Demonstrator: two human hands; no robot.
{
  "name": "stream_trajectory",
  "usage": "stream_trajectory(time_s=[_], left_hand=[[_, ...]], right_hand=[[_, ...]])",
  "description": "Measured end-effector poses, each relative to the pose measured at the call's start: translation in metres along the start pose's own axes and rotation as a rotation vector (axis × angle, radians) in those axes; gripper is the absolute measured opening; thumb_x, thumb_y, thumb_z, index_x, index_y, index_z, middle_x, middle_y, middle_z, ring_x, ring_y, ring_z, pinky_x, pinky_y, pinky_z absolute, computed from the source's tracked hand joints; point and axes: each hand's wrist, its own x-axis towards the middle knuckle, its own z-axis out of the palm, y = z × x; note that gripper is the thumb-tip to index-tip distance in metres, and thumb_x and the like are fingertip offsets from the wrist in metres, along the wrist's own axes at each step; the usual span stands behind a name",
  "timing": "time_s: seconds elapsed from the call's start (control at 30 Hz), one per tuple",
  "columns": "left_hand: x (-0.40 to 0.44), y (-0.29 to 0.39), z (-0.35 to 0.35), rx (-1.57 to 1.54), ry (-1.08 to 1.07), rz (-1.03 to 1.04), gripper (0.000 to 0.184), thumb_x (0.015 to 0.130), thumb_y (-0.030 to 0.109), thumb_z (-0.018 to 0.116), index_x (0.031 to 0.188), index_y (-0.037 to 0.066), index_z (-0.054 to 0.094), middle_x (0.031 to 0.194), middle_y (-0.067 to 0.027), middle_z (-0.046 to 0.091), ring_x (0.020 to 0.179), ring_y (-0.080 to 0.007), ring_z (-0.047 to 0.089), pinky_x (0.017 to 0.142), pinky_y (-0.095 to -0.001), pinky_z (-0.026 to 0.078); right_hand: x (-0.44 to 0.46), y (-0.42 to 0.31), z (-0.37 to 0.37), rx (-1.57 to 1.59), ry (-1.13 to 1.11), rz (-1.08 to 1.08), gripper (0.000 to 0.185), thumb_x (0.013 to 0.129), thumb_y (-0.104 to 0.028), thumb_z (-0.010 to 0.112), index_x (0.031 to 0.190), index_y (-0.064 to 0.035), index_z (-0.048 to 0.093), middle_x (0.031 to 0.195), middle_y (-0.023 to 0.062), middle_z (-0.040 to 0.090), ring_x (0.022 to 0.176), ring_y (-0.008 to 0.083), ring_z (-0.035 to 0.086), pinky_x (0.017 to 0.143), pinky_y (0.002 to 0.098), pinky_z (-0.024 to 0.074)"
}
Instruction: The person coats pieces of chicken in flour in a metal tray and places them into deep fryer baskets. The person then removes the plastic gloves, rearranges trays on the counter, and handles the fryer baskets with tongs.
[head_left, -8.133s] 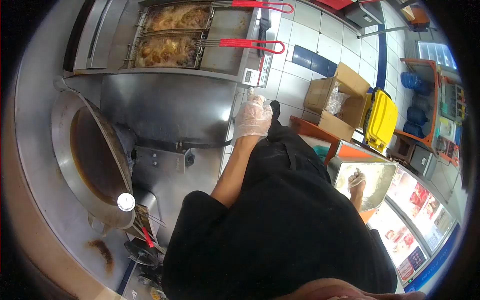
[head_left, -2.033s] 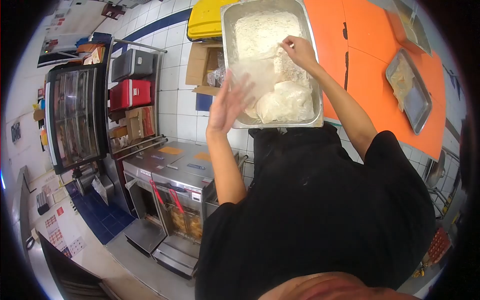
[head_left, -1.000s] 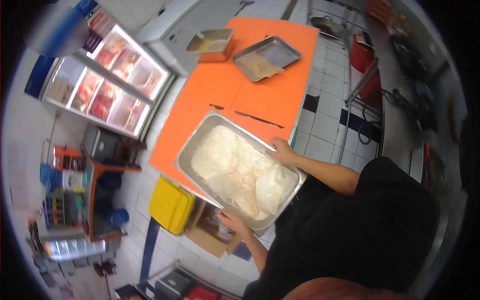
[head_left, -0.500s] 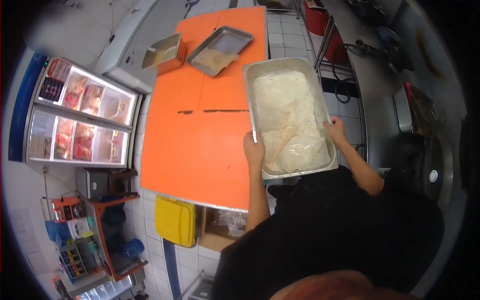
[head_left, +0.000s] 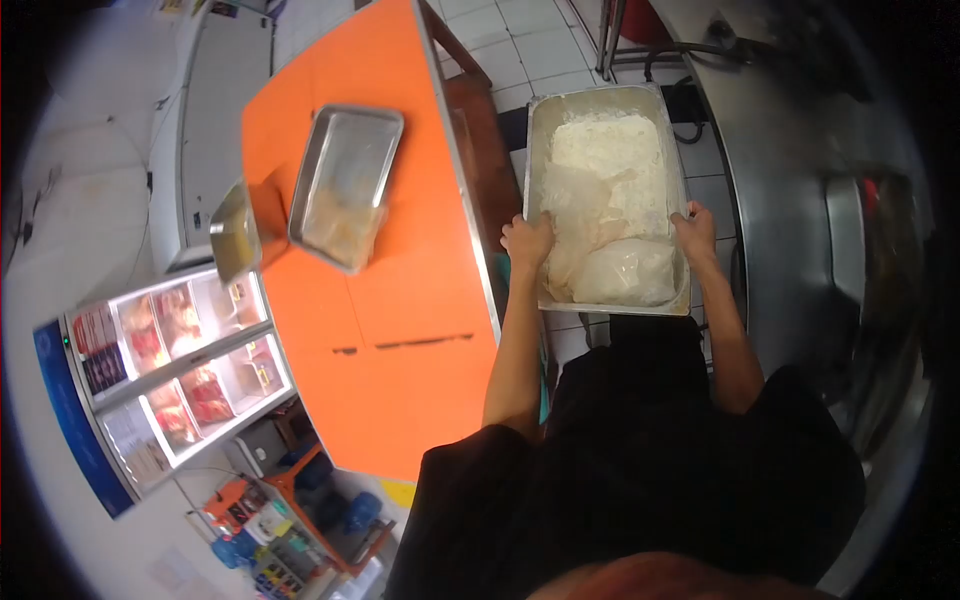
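Note:
A deep rectangular metal pan (head_left: pixel 600 97) is held out in front of my body, above the tiled floor. Pale, flour-like powder (head_left: pixel 612 143) covers its far part. A clear plastic bag (head_left: pixel 628 272) with whitish contents lies at the near end, and what is in it I cannot make out. My left hand (head_left: pixel 528 240) grips the pan's left rim, and my right hand (head_left: pixel 695 232) is closed on the right rim. Parts of the fingers are hidden by the pan.
On the left stands an orange table (head_left: pixel 415 400) bearing a shallow metal tray (head_left: pixel 350 150) and a metal container (head_left: pixel 236 232) with yellowish contents. A steel counter (head_left: pixel 770 200) runs along the right. Beyond the table is a lit glass-door fridge (head_left: pixel 180 375).
The pan has moved right, off the table's edge and over the aisle, still in both hands. My view has turned, so the table and fridge appear rotated.

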Motion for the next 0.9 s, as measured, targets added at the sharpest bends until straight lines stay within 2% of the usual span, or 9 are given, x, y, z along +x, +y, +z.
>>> stream_trajectory(time_s=[0.2, 0.33, 0.4, 0.53, 0.63, 0.7, 0.8, 0.83, 0.9], left_hand=[[0.129, -0.007, 0.063, -0.369, -0.008, -0.239, 0.059, 0.097, 0.044, 0.059, 0.126, -0.006, 0.065, 0.117, -0.0278, 0.070, 0.108, -0.0397, 0.069, 0.097, -0.0455, 0.052], [0.184, -0.035, 0.110, -0.448, 0.012, -0.333, 0.052, 0.098, 0.039, 0.059, 0.125, -0.005, 0.066, 0.112, -0.0220, 0.073, 0.102, -0.0321, 0.071, 0.092, -0.0396, 0.053], [0.209, -0.014, 0.103, -0.740, 0.052, -0.393, 0.046, 0.101, 0.033, 0.055, 0.123, -0.006, 0.067, 0.113, -0.0158, 0.073, 0.100, -0.0265, 0.071, 0.089, -0.0361, 0.054], [0.244, -0.009, 0.087, -0.895, 0.014, -0.446, 0.042, 0.104, 0.027, 0.050, 0.122, -0.007, 0.067, 0.112, -0.0124, 0.072, 0.096, -0.0243, 0.070, 0.086, -0.0341, 0.054], [0.261, -0.011, 0.083, -1.192, 0.207, -0.605, 0.042, 0.105, 0.025, 0.048, 0.122, -0.008, 0.066, 0.112, -0.0113, 0.072, 0.096, -0.0248, 0.069, 0.086, -0.0351, 0.054], [0.263, -0.026, 0.077, -1.226, 0.199, -0.499, 0.048, 0.105, 0.026, 0.049, 0.138, -0.008, 0.056, 0.127, -0.0133, 0.066, 0.112, -0.0267, 0.066, 0.096, -0.0378, 0.051], [0.258, -0.034, 0.076, -0.849, 0.467, -0.539, 0.061, 0.106, 0.027, 0.052, 0.155, -0.003, 0.033, 0.152, -0.0183, 0.047, 0.137, -0.0324, 0.049, 0.114, -0.0434, 0.040], [0.251, -0.038, 0.078, -0.845, 0.473, -0.548, 0.061, 0.106, 0.027, 0.052, 0.155, -0.003, 0.033, 0.152, -0.0183, 0.047, 0.137, -0.0324, 0.049, 0.114, -0.0434, 0.040], [0.233, -0.043, 0.094, -0.167, 0.546, -0.357, 0.068, 0.105, 0.026, 0.055, 0.159, -0.002, 0.024, 0.159, -0.0215, 0.038, 0.146, -0.0349, 0.039, 0.120, -0.0450, 0.031]], right_hand=[[0.101, -0.025, 0.056, -0.191, 0.000, 0.007, 0.013, 0.081, -0.008, 0.069, 0.084, 0.0011, 0.060, 0.070, 0.0113, 0.057, 0.065, 0.0211, 0.055, 0.065, 0.0379, 0.0464], [0.172, -0.011, 0.092, -0.177, -0.041, -0.029, 0.016, 0.079, -0.008, 0.071, 0.091, 0.0005, 0.065, 0.078, 0.0147, 0.063, 0.071, 0.0267, 0.061, 0.069, 0.0398, 0.0493], [0.212, -0.022, 0.126, -0.214, -0.068, -0.039, 0.017, 0.079, -0.008, 0.071, 0.092, 0.0001, 0.066, 0.081, 0.0154, 0.064, 0.073, 0.0280, 0.062, 0.070, 0.0397, 0.0496], [0.275, -0.040, 0.188, -0.194, -0.253, -0.163, 0.022, 0.077, -0.007, 0.072, 0.099, -0.0023, 0.067, 0.089, 0.0164, 0.065, 0.077, 0.0318, 0.063, 0.072, 0.0395, 0.0500], [0.306, -0.054, 0.248, -0.132, -0.296, -0.270, 0.013, 0.080, -0.002, 0.067, 0.093, -0.0015, 0.063, 0.081, 0.0128, 0.059, 0.069, 0.0236, 0.058, 0.066, 0.0349, 0.0472], [0.319, -0.065, 0.292, -0.051, -0.425, -0.391, 0.014, 0.079, -0.001, 0.068, 0.092, -0.0015, 0.062, 0.084, 0.0127, 0.060, 0.072, 0.0242, 0.060, 0.067, 0.0357, 0.0475], [0.316, -0.075, 0.367, -0.014, -0.530, -0.429, 0.020, 0.076, 0.000, 0.073, 0.093, -0.0032, 0.062, 0.089, 0.0134, 0.063, 0.076, 0.0301, 0.061, 0.069, 0.0392, 0.0485], [0.308, -0.081, 0.390, -0.030, -0.565, -0.430, 0.022, 0.075, 0.000, 0.075, 0.093, -0.0038, 0.063, 0.091, 0.0141, 0.065, 0.079, 0.0327, 0.062, 0.071, 0.0405, 0.0495], [0.290, -0.067, 0.453, 0.001, -0.490, -0.464, 0.022, 0.077, -0.003, 0.073, 0.097, -0.0041, 0.064, 0.099, 0.0156, 0.066, 0.090, 0.0374, 0.065, 0.078, 0.0449, 0.0513]])
